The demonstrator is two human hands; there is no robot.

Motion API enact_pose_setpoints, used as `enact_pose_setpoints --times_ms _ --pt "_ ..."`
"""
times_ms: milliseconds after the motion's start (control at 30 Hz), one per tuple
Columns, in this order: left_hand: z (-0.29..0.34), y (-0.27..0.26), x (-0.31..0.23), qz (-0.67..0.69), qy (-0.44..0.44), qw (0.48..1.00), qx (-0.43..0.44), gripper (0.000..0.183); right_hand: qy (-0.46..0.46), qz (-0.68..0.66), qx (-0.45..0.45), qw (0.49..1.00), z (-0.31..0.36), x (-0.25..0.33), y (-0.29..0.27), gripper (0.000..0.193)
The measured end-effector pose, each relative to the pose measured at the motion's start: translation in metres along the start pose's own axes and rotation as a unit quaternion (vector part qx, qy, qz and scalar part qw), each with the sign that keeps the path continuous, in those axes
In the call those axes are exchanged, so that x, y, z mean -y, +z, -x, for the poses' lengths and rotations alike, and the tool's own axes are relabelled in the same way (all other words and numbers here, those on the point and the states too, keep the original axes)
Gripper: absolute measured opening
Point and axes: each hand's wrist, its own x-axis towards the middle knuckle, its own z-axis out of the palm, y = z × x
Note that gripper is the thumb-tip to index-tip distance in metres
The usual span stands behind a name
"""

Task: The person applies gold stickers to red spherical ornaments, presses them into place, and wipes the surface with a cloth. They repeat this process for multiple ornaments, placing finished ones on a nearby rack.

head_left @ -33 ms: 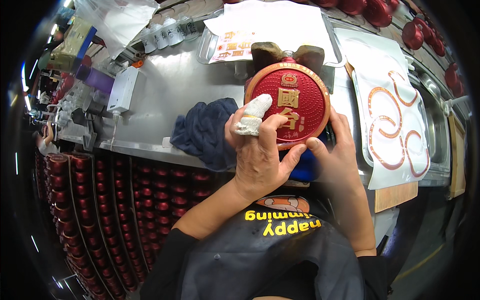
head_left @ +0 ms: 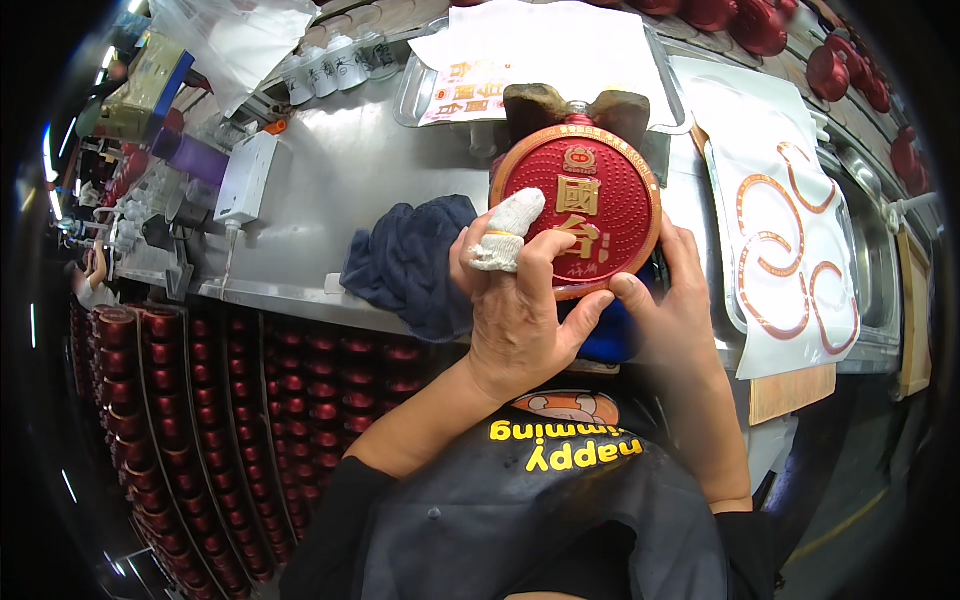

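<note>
Hardly anything has moved since the earlier frame: same pose, same grip, no shift I can make out. Round dark-red bottle with a dotted face, raised gold lettering and a gold-and-orange rim band (head_left: 632,215) sits between my hands at the near side of the grey steel tabletop (head_left: 330,190), face up, neck pointing away, between the two wings of a dark brown block (head_left: 535,112); can't tell if it rests on that. My right fingers (head_left: 683,255) grasp its lower right edge, thumb at the bottom rim. My left fingers (head_left: 540,262) lie over the lower left of the face, one bent with its tip at the lower gold character, another wrapped in white cloth; pressing or just resting, can't tell. Doing this well, I'd judge, means bracing firmly with the right, keeping left pressure light and even, and not dragging the wrapped finger across lettering or band. Crumpled navy cloth (head_left: 410,255) lies just left, handy for wiping. White sheet with red-and-gold printed pieces (head_left: 468,92) is beyond the bottle; white sheet with orange-red ring-shaped strips (head_left: 765,179) is to the right, best kept flat and dry.
</note>
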Motion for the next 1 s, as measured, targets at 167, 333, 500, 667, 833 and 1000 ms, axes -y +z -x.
enact_pose_setpoints --times_ms 167,333,500,667,833,1000 --pt "0.018 -0.008 0.016 0.005 -0.017 0.999 -0.027 0.075 0.015 -0.031 0.008 0.999 0.002 -0.001 0.000 0.089" --pt "0.038 -0.011 0.029 0.098 -0.115 0.988 -0.044 0.048 0.024 -0.032 0.009 0.999 0.001 0.001 0.001 0.090" --pt "0.033 -0.016 0.036 0.171 -0.135 0.975 -0.043 0.036 0.040 -0.044 0.025 0.998 0.000 0.003 0.000 0.089" --pt "0.024 -0.019 0.032 0.196 -0.092 0.975 -0.057 0.025 0.045 -0.049 0.015 0.998 0.002 0.002 0.002 0.087" --pt "0.021 -0.015 0.030 0.184 -0.123 0.973 -0.061 0.015 0.046 -0.038 0.022 0.998 0.001 0.003 0.001 0.084" --pt "0.021 -0.014 0.031 0.186 -0.144 0.970 -0.059 0.014 0.061 -0.016 0.033 0.997 0.001 0.008 -0.001 0.082"
